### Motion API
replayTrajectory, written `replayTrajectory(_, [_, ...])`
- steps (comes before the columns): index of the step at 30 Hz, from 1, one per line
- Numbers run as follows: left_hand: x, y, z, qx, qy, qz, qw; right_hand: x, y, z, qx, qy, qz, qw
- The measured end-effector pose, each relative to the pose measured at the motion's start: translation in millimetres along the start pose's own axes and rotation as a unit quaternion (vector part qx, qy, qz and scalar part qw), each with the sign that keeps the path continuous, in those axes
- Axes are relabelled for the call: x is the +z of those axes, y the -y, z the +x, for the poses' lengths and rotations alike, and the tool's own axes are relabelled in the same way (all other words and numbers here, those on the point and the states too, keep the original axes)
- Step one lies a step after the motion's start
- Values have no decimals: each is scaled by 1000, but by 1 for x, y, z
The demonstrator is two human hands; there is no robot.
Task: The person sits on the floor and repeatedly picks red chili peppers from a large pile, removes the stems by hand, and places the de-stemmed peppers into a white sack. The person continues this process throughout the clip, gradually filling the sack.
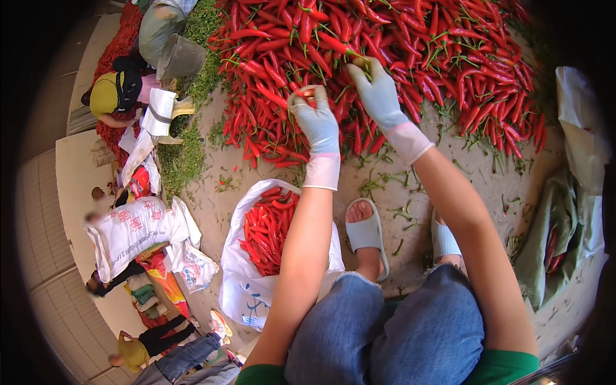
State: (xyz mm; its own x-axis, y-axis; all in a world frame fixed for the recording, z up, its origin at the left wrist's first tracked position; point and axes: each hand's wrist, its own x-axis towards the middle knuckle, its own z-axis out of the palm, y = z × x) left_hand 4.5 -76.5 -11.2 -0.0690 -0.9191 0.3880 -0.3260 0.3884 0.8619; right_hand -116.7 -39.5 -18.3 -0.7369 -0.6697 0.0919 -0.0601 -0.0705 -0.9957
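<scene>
A large heap of red chili peppers (433, 53) with green stems spreads over the ground before me. My left hand (310, 108), in a thin whitish glove, is closed around a red chili pepper at the heap's near side. My right hand (373, 84), gloved alike, has its fingers closed at the green stem of a red chili pepper (337, 43) that points up and left. Below my left hand stands an open white woven sack (233, 245) with red chili peppers (269, 231) in it, partly hidden by my left forearm.
Loose green stems (404, 211) litter the concrete around my sandals. A green-grey sack (548, 245) lies at the right. At the left are a strip of green stems (185, 154), a dark bucket (180, 57), filled white sacks (139, 231) and several people.
</scene>
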Motion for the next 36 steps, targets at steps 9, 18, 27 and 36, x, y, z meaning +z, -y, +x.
replayTrajectory(9, [-11, -35, 15, 141, 1, -2, 990, 29, 45, 33, 170, 44, 195, 965])
replayTrajectory(18, [-21, -72, 12, 151, 321, 56, 933, -56, 11, -45, 35, 182, 126, 974])
replayTrajectory(27, [-38, -34, -29, -59, 314, -6, 947, -120, -10, -55, 151, 336, 69, 927])
replayTrajectory(36, [-19, -35, -61, -287, 442, -196, 827, -125, -11, -62, 143, 306, 69, 939])
